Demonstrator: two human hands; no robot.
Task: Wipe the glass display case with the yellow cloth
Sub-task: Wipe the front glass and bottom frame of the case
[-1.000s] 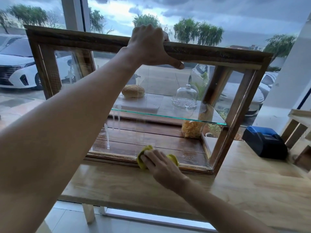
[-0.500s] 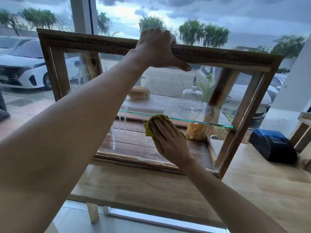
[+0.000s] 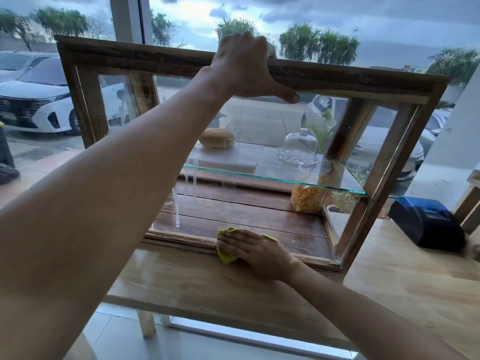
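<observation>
Yellow cloth (image 3: 226, 252) lies flat under the right hand (image 3: 255, 252), whose fingers are spread and press it against the bottom of the front pane of the glass case (image 3: 350, 81), just above the wooden table (image 3: 207, 281). Beyond that hand, inside, a glass shelf (image 3: 272, 175) carries a bun (image 3: 217, 138) and a glass dome (image 3: 298, 148). Higher and farther, the left hand (image 3: 244, 66) is clamped over the case's wooden top rail, thumb underneath.
</observation>
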